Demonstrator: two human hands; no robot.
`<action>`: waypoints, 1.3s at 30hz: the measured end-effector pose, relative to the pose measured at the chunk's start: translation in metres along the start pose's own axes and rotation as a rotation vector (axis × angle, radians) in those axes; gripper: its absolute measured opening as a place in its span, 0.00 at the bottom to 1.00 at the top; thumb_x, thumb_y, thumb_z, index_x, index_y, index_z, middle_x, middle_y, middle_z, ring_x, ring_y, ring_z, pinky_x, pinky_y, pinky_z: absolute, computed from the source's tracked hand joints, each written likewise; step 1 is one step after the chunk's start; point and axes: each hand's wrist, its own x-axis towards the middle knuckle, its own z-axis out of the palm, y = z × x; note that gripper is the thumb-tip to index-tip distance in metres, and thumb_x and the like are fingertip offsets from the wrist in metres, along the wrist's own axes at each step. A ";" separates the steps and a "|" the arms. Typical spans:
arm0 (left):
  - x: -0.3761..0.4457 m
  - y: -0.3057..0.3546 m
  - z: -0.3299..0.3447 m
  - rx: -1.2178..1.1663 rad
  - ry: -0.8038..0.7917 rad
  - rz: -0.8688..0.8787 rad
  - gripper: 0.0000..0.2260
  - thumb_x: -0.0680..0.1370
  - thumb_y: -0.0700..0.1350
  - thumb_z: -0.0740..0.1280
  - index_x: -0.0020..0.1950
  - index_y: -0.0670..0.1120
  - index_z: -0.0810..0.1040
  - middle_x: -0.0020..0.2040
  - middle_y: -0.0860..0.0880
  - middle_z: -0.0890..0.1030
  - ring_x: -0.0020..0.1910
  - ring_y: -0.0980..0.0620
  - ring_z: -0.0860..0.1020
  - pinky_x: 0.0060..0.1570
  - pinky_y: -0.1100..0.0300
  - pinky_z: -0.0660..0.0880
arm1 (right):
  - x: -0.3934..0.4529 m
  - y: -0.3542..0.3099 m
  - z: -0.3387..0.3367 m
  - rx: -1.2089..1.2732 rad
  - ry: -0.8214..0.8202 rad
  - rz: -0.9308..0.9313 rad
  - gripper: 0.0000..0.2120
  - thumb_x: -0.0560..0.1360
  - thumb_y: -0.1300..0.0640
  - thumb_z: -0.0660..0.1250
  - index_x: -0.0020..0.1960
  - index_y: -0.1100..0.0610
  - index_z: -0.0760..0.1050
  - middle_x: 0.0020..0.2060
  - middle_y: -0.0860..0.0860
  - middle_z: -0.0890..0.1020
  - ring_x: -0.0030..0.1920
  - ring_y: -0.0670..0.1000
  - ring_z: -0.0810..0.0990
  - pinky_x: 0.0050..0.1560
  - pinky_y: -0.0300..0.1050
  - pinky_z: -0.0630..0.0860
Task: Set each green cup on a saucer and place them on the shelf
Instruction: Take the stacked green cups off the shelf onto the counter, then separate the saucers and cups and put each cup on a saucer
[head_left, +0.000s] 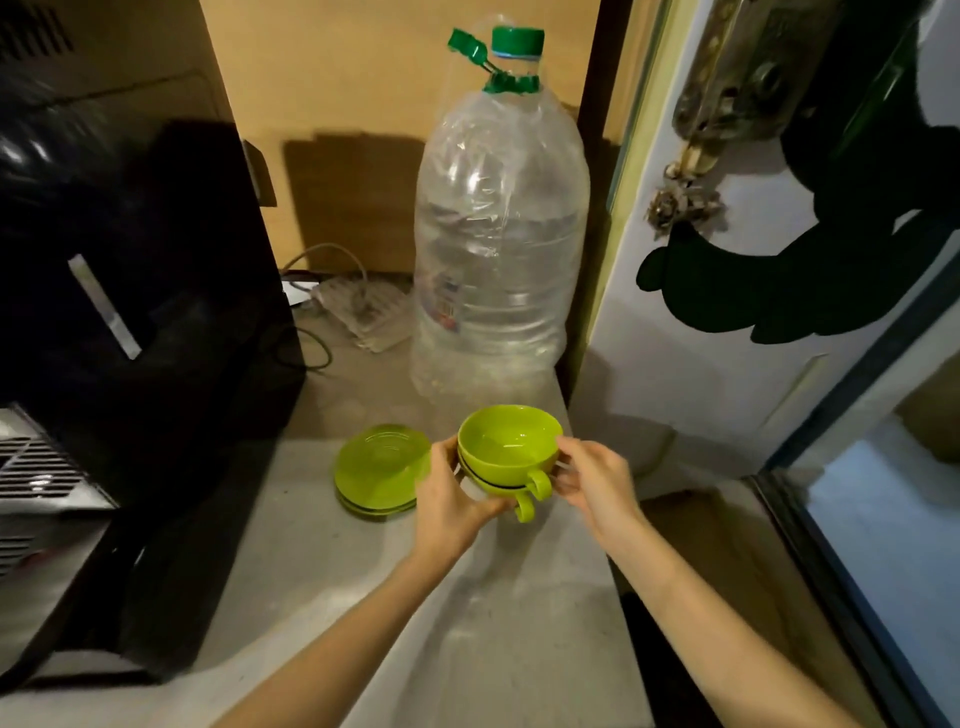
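I see a dull grey counter (322, 597) with a matte, slightly dusty face. A black, glossy appliance (130, 291) fills its left side, with a slim silver strip on its front. At the back stands a big clear plastic bottle (498, 234), its thin walls crumpled and ribbed; it has a green screw cap and a green carry handle at the neck. Its small label shows red and blue print, too blurred for me to read. Behind it lies a white power strip (363, 312) with a grey cord.

Near the front, a short stack of lime-green saucers (379, 467) rests on the counter: round, shiny, shallow. Just to their right, above the counter's edge, I hold two nested green cups (509, 447), smooth and glossy, each with a loop handle pointing toward me. My left hand (452, 499) cradles the lower cup from below and the side. My right hand (592, 483) pinches the upper cup's rim, fingers narrowly curled.
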 end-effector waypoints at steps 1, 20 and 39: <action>-0.001 -0.005 0.003 0.012 -0.002 -0.011 0.38 0.55 0.39 0.81 0.61 0.39 0.68 0.54 0.50 0.75 0.52 0.53 0.76 0.44 0.82 0.68 | 0.004 0.006 -0.001 0.002 0.007 0.010 0.10 0.75 0.65 0.63 0.35 0.58 0.71 0.32 0.56 0.76 0.19 0.41 0.78 0.21 0.32 0.74; 0.008 -0.041 0.022 0.033 -0.073 -0.122 0.38 0.57 0.42 0.80 0.61 0.40 0.66 0.54 0.52 0.73 0.53 0.55 0.74 0.42 0.83 0.67 | 0.037 0.040 -0.013 -0.051 0.013 0.077 0.06 0.73 0.61 0.65 0.38 0.58 0.73 0.38 0.58 0.78 0.41 0.54 0.78 0.46 0.49 0.76; 0.040 -0.019 -0.048 0.137 -0.169 -0.092 0.14 0.66 0.42 0.75 0.48 0.43 0.77 0.45 0.47 0.82 0.38 0.66 0.79 0.48 0.60 0.78 | 0.027 -0.010 0.032 -0.912 -0.021 -0.408 0.16 0.74 0.62 0.63 0.61 0.60 0.74 0.55 0.58 0.80 0.59 0.56 0.75 0.58 0.43 0.67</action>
